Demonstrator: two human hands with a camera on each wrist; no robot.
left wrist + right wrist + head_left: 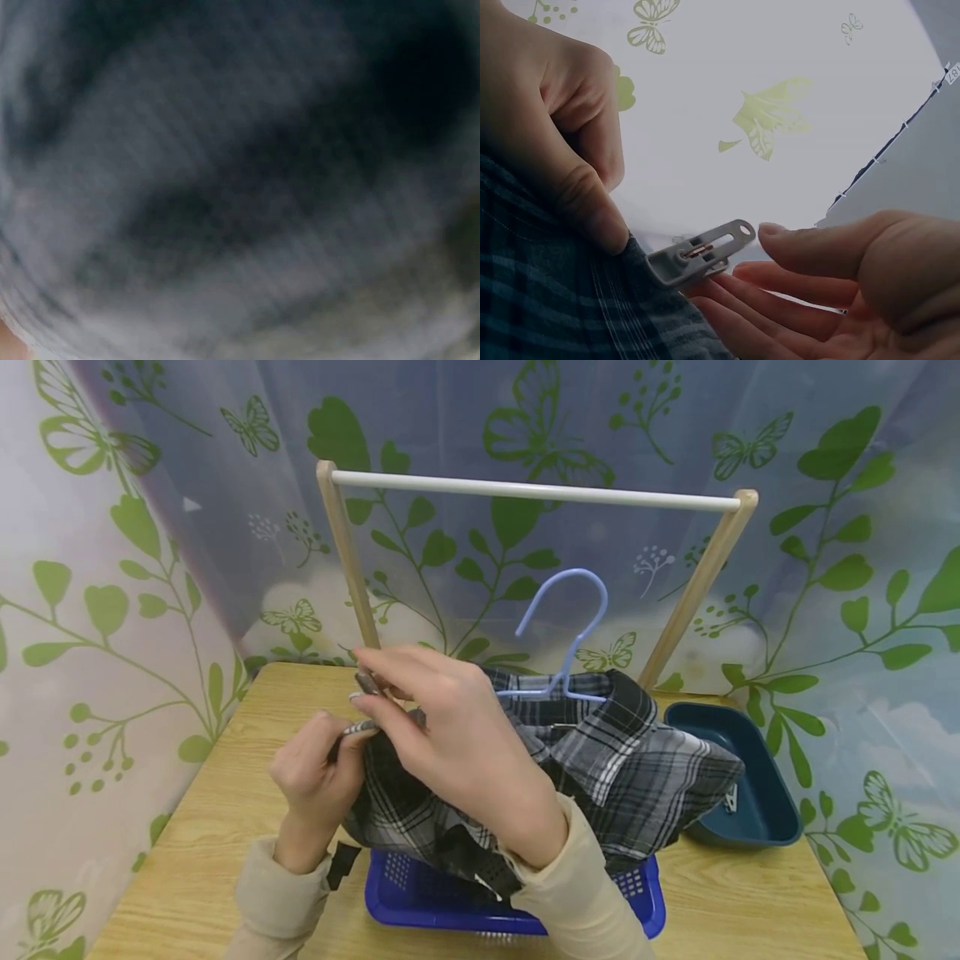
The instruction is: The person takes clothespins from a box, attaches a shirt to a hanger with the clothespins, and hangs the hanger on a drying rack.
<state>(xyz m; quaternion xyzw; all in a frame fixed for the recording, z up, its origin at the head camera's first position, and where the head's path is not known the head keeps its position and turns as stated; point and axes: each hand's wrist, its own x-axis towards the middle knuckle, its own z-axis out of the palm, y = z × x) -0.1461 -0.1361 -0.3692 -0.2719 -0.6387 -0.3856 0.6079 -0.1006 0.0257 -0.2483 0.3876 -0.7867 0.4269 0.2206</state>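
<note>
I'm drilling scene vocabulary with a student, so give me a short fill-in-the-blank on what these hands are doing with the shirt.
The plaid shirt hangs on a light ___ hanger.
A grey ___ is clipped to the shirt's edge.
Under the shirt sits a blue ___ on the table.
Missing: blue; clothespin; basket

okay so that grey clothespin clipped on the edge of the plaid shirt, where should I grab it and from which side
Probably pinch the grey clothespin by its free slotted tail, thumb and forefinger on its two flat faces. That end sticks out clear of the plaid shirt, while its other end bites the hem beside the left hand. Come in from the open side, where the right hand already is.
</note>
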